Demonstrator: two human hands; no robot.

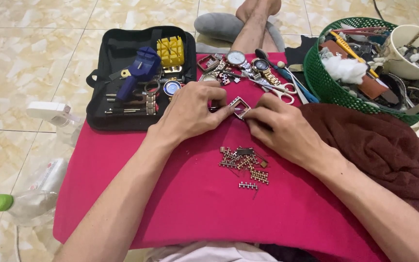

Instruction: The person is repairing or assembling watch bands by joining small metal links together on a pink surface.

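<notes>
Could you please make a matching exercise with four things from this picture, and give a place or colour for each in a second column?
Things:
1. square watch case
2. loose band links
3. green basket
4. black tool case

Descriptions:
A. left of the pink cloth, open on the floor
B. held between the left hand and the right hand
C. a pile on the pink cloth, near the wrists
D. far right, full of parts

Pairs: 1-B, 2-C, 3-D, 4-A

small rectangular metal watch case [239, 107], tilted, over pink cloth, pinched between fingers [226, 111]
</notes>
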